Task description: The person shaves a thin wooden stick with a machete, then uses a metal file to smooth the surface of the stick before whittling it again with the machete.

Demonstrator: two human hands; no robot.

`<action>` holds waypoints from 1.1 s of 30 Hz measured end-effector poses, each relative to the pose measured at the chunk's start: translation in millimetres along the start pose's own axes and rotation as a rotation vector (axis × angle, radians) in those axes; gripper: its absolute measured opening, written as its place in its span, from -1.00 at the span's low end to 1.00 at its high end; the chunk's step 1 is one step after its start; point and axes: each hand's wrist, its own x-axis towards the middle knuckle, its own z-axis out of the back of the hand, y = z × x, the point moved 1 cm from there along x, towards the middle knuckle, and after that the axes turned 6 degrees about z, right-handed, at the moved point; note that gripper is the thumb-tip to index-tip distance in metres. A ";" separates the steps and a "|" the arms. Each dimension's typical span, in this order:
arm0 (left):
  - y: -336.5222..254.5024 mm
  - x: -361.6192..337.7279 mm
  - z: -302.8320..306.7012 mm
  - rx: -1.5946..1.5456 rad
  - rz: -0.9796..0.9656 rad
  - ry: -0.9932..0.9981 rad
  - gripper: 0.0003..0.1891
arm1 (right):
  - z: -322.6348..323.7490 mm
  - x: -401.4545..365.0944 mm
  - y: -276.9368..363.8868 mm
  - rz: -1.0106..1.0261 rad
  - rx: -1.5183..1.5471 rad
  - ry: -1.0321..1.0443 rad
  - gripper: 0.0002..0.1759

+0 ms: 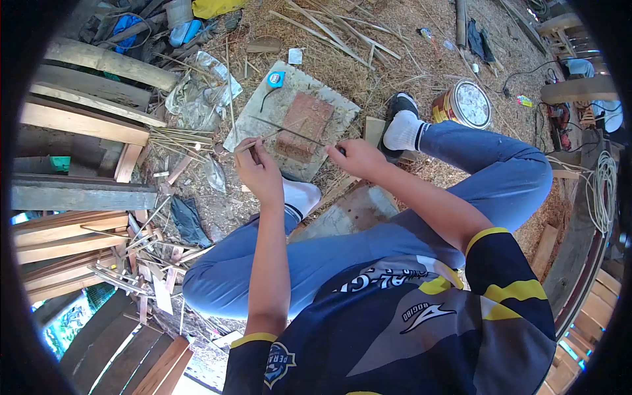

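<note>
My left hand [260, 172] is closed on a thin wooden stick [268, 136], whose tip points toward a reddish brick [315, 113]. A long, thin, dark strip [289, 131], like a narrow blade, runs from my right hand [359, 159] across the front of the brick. The fingers of that hand are wrapped round its near end; whether it has a handle there is hidden. The brick lies on a pale, worn slab [342, 105] between my feet. A blue tape measure [275, 79] rests on the slab's far part, with a dark strap trailing from it.
A round tub [469, 105] with a whitish top stands beyond my right foot. Clear plastic bags [197, 99] and a bundle of thin sticks [181, 137] lie at left. Wood strips [322, 33] and shavings cover the ground ahead. Coiled cord [602, 191] hangs on the right.
</note>
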 end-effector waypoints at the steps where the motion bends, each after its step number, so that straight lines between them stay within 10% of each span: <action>1: 4.0 0.1 -1.6 -0.038 0.003 -0.019 -0.92 | -0.6 3.1 -1.9 -0.008 -0.022 0.006 -0.24; 33: 13.9 2.4 -0.4 0.031 -0.034 0.012 -0.93 | 8.3 10.0 -40.0 -0.133 -0.111 0.049 -0.16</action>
